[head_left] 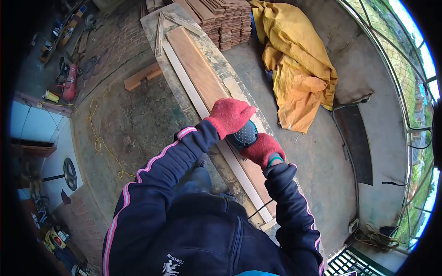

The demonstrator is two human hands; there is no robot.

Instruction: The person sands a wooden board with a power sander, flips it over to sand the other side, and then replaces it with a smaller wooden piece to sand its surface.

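Observation:
A dark teal and black power sander (244, 135) with a dotted, rounded housing sits on a long reddish-brown board (195, 64). My left hand (230, 115), in a red knit glove, is closed at the sander's far end; its fingertips are partly hidden. At the near end, my right hand (263, 149), gloved the same way, grips the tool, its fingers mostly out of sight. The sander's underside cannot be seen. Alongside the board runs a pale wood strip (186, 83). A black cord (260, 209) shows near my right forearm.
The boards lie on a worn, stained workbench (149, 27) with thin wood strips at its far end. Beyond it are stacked boards (225, 27) and a yellow tarp (299, 60). Left on the floor are wood offcuts (142, 76), a yellow cord (96, 142) and a red cylinder (70, 83).

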